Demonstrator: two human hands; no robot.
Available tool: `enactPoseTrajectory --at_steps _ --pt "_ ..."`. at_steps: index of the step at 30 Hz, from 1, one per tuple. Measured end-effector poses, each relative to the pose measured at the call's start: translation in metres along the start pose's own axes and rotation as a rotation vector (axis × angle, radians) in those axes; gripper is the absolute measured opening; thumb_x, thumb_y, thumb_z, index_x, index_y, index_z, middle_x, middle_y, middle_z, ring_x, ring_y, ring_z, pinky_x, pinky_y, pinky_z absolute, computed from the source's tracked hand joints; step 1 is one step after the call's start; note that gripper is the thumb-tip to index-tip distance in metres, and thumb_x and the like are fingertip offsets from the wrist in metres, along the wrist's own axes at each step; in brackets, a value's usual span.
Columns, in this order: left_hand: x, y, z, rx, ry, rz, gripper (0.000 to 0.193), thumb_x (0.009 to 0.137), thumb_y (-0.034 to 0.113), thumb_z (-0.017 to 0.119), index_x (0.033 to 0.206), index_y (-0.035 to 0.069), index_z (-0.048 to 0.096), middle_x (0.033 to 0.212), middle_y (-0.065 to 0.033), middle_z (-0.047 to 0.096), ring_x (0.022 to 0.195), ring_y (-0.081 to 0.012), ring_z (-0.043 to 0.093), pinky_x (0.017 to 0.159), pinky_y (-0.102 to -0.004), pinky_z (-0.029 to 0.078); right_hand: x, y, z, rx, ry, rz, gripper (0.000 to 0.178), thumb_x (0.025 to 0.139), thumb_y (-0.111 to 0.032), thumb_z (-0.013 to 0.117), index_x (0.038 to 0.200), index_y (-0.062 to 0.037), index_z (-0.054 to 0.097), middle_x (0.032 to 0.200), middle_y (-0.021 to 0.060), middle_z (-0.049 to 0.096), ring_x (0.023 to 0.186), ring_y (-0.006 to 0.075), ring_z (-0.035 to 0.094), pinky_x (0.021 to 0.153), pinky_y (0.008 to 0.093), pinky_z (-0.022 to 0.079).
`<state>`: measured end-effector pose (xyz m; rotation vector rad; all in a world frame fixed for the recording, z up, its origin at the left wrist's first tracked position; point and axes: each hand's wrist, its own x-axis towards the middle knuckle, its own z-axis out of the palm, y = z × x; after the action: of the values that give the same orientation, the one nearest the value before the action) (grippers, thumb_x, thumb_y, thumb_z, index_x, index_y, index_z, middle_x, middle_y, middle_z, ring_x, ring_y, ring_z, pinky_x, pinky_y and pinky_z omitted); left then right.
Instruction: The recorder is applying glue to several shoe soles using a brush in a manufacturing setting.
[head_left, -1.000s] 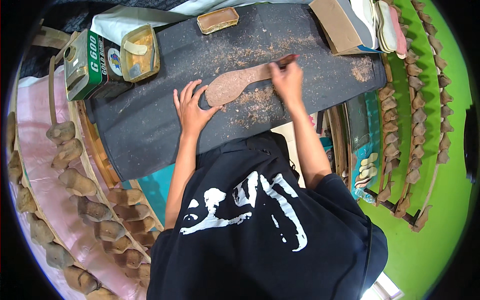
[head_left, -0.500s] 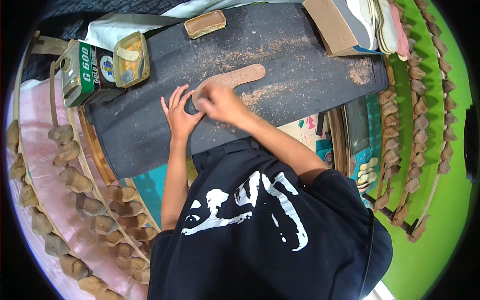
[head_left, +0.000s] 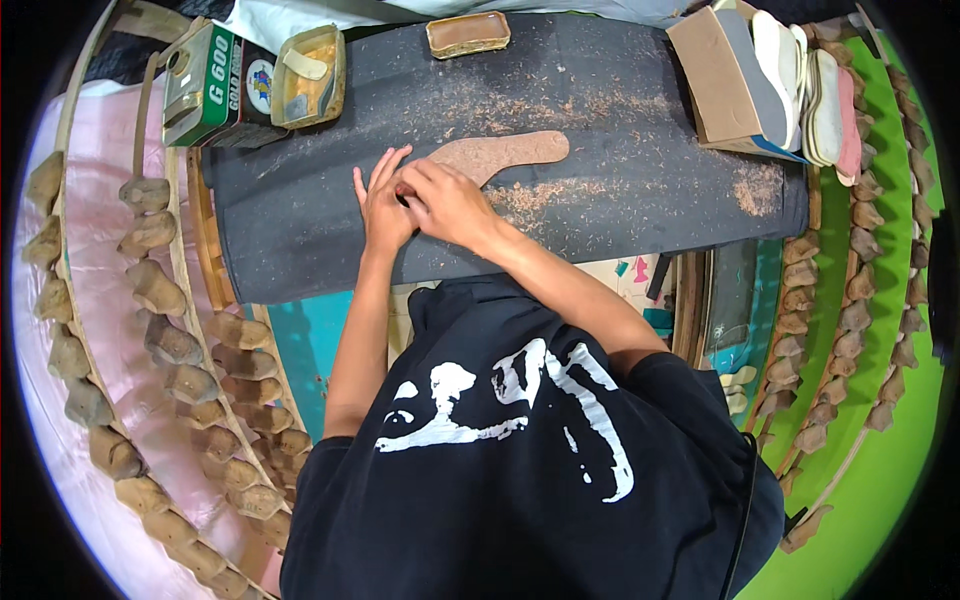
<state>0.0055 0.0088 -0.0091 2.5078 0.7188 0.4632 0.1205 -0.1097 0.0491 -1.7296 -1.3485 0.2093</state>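
Observation:
A brown, cork-coloured shoe sole (head_left: 525, 150) lies on the dark-covered table, its near left end hidden beneath my hands. My left hand (head_left: 387, 212) is at that end, its fingers stretched out and apart, its thumb side close against the right hand. Curled and closed, my right hand (head_left: 450, 205) is over the sole's covered end, touching the left hand. A small dark reddish spot shows between the two hands; what the right fingers hold is too hidden to name.
Brown shavings (head_left: 535, 200) litter the dark tabletop (head_left: 300, 240). A green-and-silver can (head_left: 205, 90) stands at the far left beside a plastic tub (head_left: 310, 85). A shallow brown-filled container (head_left: 468, 35) is at the back. A cardboard box (head_left: 715, 80) and stacked soles (head_left: 822, 105) sit far right. Wooden shoe lasts (head_left: 155, 285) hang on both sides.
The view has shifted, so the table and its contents appear further right and slightly higher. My right hand has drawn in closer to my left, and the small dark reddish spot now shows between them.

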Motion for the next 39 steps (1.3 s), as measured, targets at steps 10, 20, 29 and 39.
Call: enactPoseTrajectory --at_steps 10,20,29,39 --pt "0.000 0.017 -0.017 -0.028 -0.056 -0.065 0.072 0.059 0.032 0.097 0.126 0.019 0.073 0.152 0.0037 0.059 0.151 -0.0226 0.042 0.129 -0.0596 0.008 -0.017 0.075 -0.128 -0.244 0.269 0.420 0.019 0.091 -0.011 0.071 0.103 -0.0004 0.062 0.094 0.0215 0.068 0.084 0.0435 0.068 0.075 0.0482 0.055" --pt "-0.002 0.023 -0.016 -0.001 -0.049 -0.041 0.074 0.064 0.027 0.094 0.133 0.016 0.070 0.156 0.0007 0.055 0.152 -0.0246 0.041 0.128 -0.0595 0.012 -0.007 0.023 -0.041 0.359 -0.231 0.372 0.035 0.086 -0.018 0.079 0.105 0.0076 0.065 0.091 0.0239 0.069 0.083 0.0410 0.069 0.078 0.0444 0.056" --pt "0.011 0.042 -0.050 -0.043 -0.201 -0.174 0.078 0.065 0.024 0.092 0.138 0.016 0.067 0.154 -0.0031 0.055 0.148 -0.0283 0.044 0.126 -0.0563 0.022 0.012 0.117 -0.138 0.718 0.328 0.605 0.020 0.106 -0.008 0.061 0.124 -0.0009 0.057 0.109 0.0084 0.065 0.095 0.0166 0.070 0.084 0.0360 0.065" --pt "0.124 0.060 -0.051 -0.347 -0.178 -0.109 0.063 0.081 0.004 0.073 0.143 0.011 0.062 0.155 -0.0076 0.052 0.145 -0.0337 0.048 0.121 -0.0427 0.040 0.130 0.133 -0.158 0.287 0.301 0.365 0.018 0.095 -0.001 0.070 0.113 0.0004 0.066 0.101 0.0137 0.074 0.091 0.0197 0.075 0.079 0.0339 0.061"
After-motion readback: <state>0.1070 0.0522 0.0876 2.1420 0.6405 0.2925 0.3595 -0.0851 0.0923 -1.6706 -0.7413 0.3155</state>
